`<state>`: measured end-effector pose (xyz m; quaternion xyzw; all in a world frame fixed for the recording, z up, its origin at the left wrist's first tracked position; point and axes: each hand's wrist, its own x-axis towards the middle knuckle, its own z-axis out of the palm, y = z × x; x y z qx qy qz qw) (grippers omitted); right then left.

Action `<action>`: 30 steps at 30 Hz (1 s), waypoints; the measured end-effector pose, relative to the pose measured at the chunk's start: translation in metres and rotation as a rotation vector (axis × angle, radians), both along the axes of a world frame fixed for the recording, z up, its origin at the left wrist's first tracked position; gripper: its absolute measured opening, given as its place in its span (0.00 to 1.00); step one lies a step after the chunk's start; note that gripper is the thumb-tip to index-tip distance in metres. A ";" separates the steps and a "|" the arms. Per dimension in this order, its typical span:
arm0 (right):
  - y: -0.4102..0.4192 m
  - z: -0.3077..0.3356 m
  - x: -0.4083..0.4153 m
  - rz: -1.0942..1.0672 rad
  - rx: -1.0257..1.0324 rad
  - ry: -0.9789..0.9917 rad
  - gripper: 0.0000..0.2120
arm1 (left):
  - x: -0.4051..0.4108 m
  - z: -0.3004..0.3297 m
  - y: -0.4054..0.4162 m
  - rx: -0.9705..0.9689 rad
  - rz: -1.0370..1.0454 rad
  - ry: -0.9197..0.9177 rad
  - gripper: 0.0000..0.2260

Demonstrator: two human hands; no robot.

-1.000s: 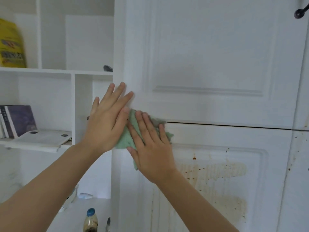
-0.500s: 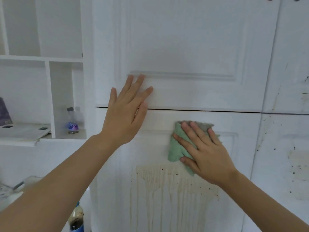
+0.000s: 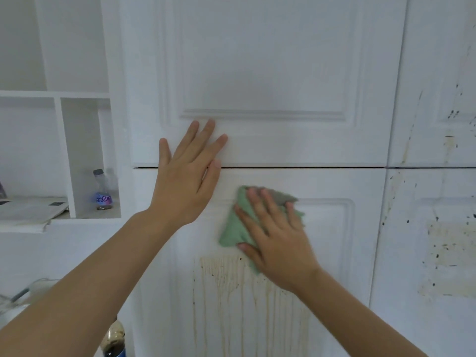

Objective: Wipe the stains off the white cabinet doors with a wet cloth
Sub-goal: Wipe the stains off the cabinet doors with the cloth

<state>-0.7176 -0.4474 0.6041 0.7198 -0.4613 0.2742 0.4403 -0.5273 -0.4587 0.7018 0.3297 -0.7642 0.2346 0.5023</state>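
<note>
Left hand: your left hand [image 3: 186, 176] lies flat against the cabinet, fingers straight and spread, holding nothing. The palm covers the dark gap between the upper door [image 3: 270, 73] and the lower door [image 3: 334, 253]; the fingertips reach up onto the upper door, just below its raised panel moulding.

Right hand: your right hand [image 3: 275, 235] presses the green cloth [image 3: 231, 233] flat to the lower door with straight, slightly parted fingers. The thumb lies along the cloth's lower edge. The fingers look a little blurred, so you cannot tell exactly how firmly each one bears down.

Cloth: it sits at the top of the lower door's recessed panel, bunched under your palm, with a greyish fold showing past the fingertips.

Stains: brownish drip streaks [image 3: 231, 292] run down the lower door, starting just beneath the cloth and your wrist. The door to the right [image 3: 438, 202] carries dark specks and a yellowish patch [image 3: 448, 256].

Upper door: it looks white and free of marks where you can see it.

Shelves: to your left, open white shelves [image 3: 51, 94] hold a small plastic bottle [image 3: 101, 190] with a purple label, near some papers [image 3: 31, 210].

Bottom edge: a dark bottle top [image 3: 113, 338] shows beside your left forearm.
</note>
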 end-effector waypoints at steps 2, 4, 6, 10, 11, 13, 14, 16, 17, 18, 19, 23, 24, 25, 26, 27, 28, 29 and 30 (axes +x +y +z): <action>-0.006 0.002 0.029 0.039 -0.005 0.038 0.27 | 0.002 0.000 -0.001 -0.017 0.017 -0.021 0.23; -0.009 0.004 0.036 0.062 -0.006 0.055 0.27 | 0.004 0.001 -0.002 -0.045 0.037 -0.048 0.22; -0.009 0.005 0.023 0.070 -0.003 0.082 0.27 | 0.006 0.000 -0.004 -0.066 0.042 -0.057 0.22; -0.002 0.002 -0.030 -0.007 -0.018 0.066 0.26 | -0.001 -0.005 -0.006 -0.072 0.033 0.011 0.22; 0.000 0.000 -0.043 -0.039 -0.026 0.054 0.26 | -0.005 -0.006 -0.006 -0.067 0.030 0.035 0.22; 0.005 -0.004 -0.064 -0.088 -0.031 0.032 0.27 | -0.012 -0.009 -0.004 -0.066 0.026 0.047 0.22; 0.006 -0.006 -0.073 -0.105 -0.024 0.008 0.27 | -0.014 -0.012 -0.003 -0.069 0.021 0.031 0.21; 0.010 -0.012 -0.090 -0.141 -0.012 -0.071 0.28 | -0.018 -0.014 -0.002 -0.072 0.003 -0.023 0.21; 0.011 -0.015 -0.097 -0.160 -0.007 -0.120 0.28 | -0.018 -0.015 -0.002 -0.070 -0.001 -0.052 0.21; 0.013 -0.018 -0.101 -0.180 -0.003 -0.168 0.29 | -0.019 -0.016 -0.002 -0.072 0.002 -0.078 0.21; 0.015 -0.020 -0.103 -0.198 -0.005 -0.208 0.29 | -0.018 -0.017 -0.002 -0.077 0.006 -0.101 0.21; 0.017 -0.024 -0.083 -0.212 -0.004 -0.346 0.31 | -0.013 -0.019 -0.003 -0.092 0.040 -0.167 0.21; 0.016 -0.023 -0.072 -0.202 -0.002 -0.371 0.31 | -0.011 -0.020 -0.004 -0.099 0.056 -0.184 0.21; 0.015 -0.024 -0.059 -0.185 -0.005 -0.364 0.31 | -0.010 -0.022 -0.005 -0.105 0.071 -0.205 0.21; 0.011 -0.022 -0.043 -0.153 -0.012 -0.317 0.31 | -0.007 -0.024 -0.006 -0.116 0.087 -0.231 0.22; 0.008 -0.023 -0.028 -0.118 -0.018 -0.244 0.30 | -0.004 -0.026 -0.007 -0.120 0.096 -0.259 0.22; 0.004 -0.024 -0.013 -0.083 -0.019 -0.169 0.30 | -0.001 -0.029 -0.008 -0.122 0.101 -0.280 0.22; 0.001 -0.022 0.001 -0.048 -0.018 -0.102 0.29 | 0.004 -0.030 -0.008 -0.122 0.108 -0.293 0.22; -0.003 -0.018 0.011 -0.019 -0.019 -0.040 0.29 | 0.011 -0.031 -0.007 -0.125 0.119 -0.297 0.22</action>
